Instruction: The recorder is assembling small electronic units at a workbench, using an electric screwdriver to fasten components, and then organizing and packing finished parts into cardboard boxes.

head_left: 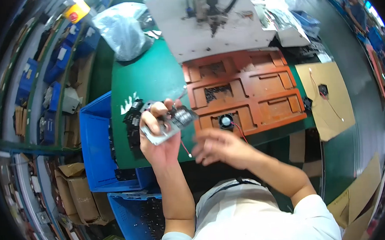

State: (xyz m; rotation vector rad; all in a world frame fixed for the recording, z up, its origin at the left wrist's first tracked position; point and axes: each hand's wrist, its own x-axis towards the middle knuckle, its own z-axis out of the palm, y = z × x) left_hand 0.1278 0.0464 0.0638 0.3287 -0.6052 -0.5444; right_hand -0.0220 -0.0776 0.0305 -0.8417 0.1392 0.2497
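My left hand (161, 133) is closed round a small metal heatsink plate (175, 126) with dark ridges, raised over the near edge of the green table. Below it dangles a thin red wire (184, 147) ending in a small white plug. To its right my right hand (223, 148) hovers, a little smeared by motion, with fingers apart and nothing visible in them; its fingertips are near the plug. Beyond that hand, a small black fan (225, 121) with a red wire sits in a near pocket of the orange fixture tray (270, 111).
A machine with a white base plate (213, 40) stands behind the tray. Black parts (134, 124) are heaped left of my left hand. Blue bins (97, 146) stand at the table's left edge. Cardboard (331, 119) at right bears another small fan (323, 90). A plastic bag (124, 33) lies far left.
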